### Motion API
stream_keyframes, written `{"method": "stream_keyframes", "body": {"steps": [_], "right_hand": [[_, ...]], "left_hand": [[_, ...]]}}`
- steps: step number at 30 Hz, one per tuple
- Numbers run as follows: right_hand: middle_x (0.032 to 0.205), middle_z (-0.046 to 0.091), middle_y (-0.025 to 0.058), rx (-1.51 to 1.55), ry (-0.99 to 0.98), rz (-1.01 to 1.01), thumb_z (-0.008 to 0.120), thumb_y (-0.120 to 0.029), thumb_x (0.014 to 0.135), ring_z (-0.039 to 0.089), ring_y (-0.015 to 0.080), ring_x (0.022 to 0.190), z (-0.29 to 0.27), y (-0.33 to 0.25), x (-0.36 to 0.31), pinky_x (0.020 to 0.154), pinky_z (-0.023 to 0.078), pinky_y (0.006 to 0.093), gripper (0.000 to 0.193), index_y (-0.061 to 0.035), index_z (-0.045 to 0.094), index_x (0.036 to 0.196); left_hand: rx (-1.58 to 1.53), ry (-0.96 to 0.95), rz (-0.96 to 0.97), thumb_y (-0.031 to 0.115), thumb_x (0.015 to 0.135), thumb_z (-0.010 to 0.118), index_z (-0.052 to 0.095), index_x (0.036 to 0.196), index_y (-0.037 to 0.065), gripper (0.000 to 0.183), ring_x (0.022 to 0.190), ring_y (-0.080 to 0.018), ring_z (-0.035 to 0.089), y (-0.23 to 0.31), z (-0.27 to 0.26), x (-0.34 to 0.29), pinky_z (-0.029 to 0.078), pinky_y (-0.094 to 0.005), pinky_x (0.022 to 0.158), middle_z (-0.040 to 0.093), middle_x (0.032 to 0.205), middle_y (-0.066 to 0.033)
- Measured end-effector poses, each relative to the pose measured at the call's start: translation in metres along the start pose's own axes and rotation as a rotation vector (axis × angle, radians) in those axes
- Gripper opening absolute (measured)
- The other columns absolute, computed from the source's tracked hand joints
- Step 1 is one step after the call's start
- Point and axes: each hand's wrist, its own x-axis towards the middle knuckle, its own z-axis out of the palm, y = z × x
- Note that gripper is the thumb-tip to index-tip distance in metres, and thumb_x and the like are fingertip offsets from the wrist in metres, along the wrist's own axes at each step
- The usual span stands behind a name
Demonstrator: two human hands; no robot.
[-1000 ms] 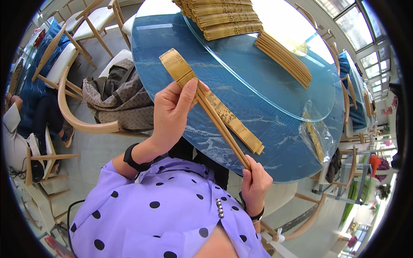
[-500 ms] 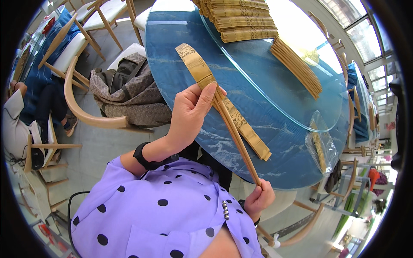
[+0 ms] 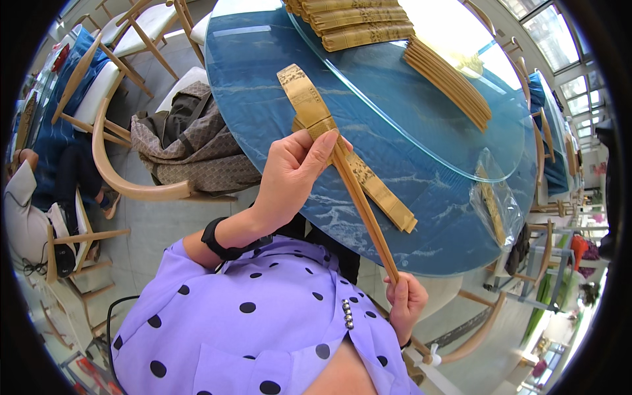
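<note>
My left hand (image 3: 297, 168) pinches a long, thin gold-printed paper strip (image 3: 300, 91), thumb on top, at about its middle. Beyond the thumb its patterned end fans out flat and slightly curved. Toward me it continues as a narrow brown, edge-on length (image 3: 366, 210), perhaps folded layers or sticks. Its near end is between the thumb and fingers of my right hand (image 3: 408, 301), just off the table's edge. Beneath the held strip lie one or more similar gold strips (image 3: 388, 201) on the blue table (image 3: 263, 85), partly covered by my left hand.
A glass turntable (image 3: 395, 108) carries a layered stack of gold strips (image 3: 368, 36) and a brown-edged row (image 3: 454, 85). A clear plastic bag (image 3: 497, 204) with a gold strip sits at the right. A patterned bag or coat (image 3: 191, 141) rests on a chair (image 3: 102, 148) to my left.
The view has shifted a little, so the table and stacks sit higher and further left. Both hands keep their holds; the strip's far end has tilted slightly to the right.
</note>
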Motion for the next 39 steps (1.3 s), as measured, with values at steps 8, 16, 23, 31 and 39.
{"method": "stream_keyframes", "body": {"steps": [8,16,23,31,39], "right_hand": [[0.060,0.044,-0.0059,0.002,0.021,0.018,0.054,-0.016,0.106,0.035,0.0021,0.054,0.006,-0.005,-0.001,0.050,0.025,0.0226,0.028,0.0073,0.067,0.096],[0.060,0.045,-0.0054,-0.008,0.011,0.015,0.054,-0.015,0.106,0.036,0.0025,0.055,0.010,-0.002,0.002,0.051,0.028,0.0221,0.028,0.0074,0.068,0.098],[0.060,0.045,-0.0054,-0.030,0.011,0.011,0.054,-0.016,0.106,0.036,0.0026,0.055,0.010,-0.001,0.002,0.051,0.027,0.0225,0.028,0.0073,0.068,0.099],[0.060,0.044,-0.0059,-0.016,0.023,-0.005,0.053,-0.016,0.107,0.034,0.0022,0.054,0.016,-0.001,0.006,0.050,0.025,0.0227,0.028,0.0062,0.069,0.098],[0.060,0.045,-0.0054,-0.035,0.026,-0.024,0.053,-0.016,0.107,0.036,0.0020,0.054,0.017,0.000,0.008,0.050,0.026,0.0222,0.029,0.0063,0.068,0.098]], "left_hand": [[-0.127,-0.073,-0.081,0.030,0.109,0.051,0.071,0.109,-0.001,0.037,0.071,-0.0016,0.046,-0.005,0.002,-0.007,0.040,-0.0198,0.068,0.064,0.088,0.0006],[-0.035,-0.097,-0.076,0.033,0.111,0.046,0.070,0.109,0.000,0.041,0.074,-0.0024,0.049,-0.009,0.005,-0.012,0.041,-0.0205,0.066,0.066,0.091,-0.0007],[-0.043,-0.083,-0.021,0.035,0.111,0.044,0.070,0.107,0.000,0.044,0.065,-0.0019,0.040,-0.012,0.005,-0.006,0.032,-0.0203,0.058,0.063,0.081,0.0016],[-0.118,-0.169,-0.108,0.039,0.112,0.040,0.067,0.106,-0.001,0.049,0.087,-0.0072,0.063,-0.013,0.006,-0.009,0.050,-0.0214,0.073,0.070,0.097,-0.0046],[0.051,-0.172,-0.080,0.041,0.112,0.036,0.063,0.110,-0.002,0.051,0.089,-0.0095,0.065,-0.012,0.003,-0.009,0.055,-0.0245,0.080,0.067,0.100,-0.0063]]}}
